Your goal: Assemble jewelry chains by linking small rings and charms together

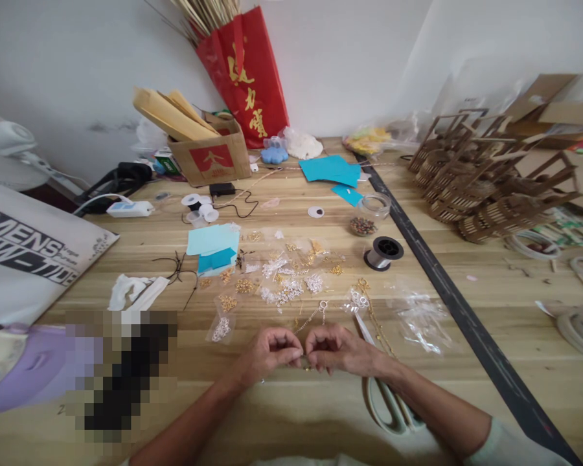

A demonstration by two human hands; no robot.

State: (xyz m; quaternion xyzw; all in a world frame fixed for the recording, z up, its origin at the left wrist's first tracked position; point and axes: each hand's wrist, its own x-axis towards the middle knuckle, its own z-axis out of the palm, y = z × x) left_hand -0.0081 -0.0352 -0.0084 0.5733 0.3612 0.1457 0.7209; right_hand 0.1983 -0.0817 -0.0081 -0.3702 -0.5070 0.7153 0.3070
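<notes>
Close together over the wooden table, my left hand point(276, 349) and my right hand point(337, 350) both pinch with thumb and fingertips. What they pinch is too small and hidden to make out. A thin chain point(312, 317) with a ring at its top lies just beyond the fingers. Small gold bits show below the fingertips. Scissors point(391, 408) lie partly under my right forearm, their blade pointing away. Beside them runs a gold chain point(375, 317). Little bags of silver findings point(289, 291) and gold beads point(244, 285) are spread ahead of my hands.
A wire spool point(385, 252), a jar of beads point(363, 226) and clear plastic bags point(422, 317) lie to the right. Blue cards point(217, 259) and a white cloth strip point(137, 291) are on the left. Wooden baskets point(476, 181) stand beyond a dark strip point(447, 298).
</notes>
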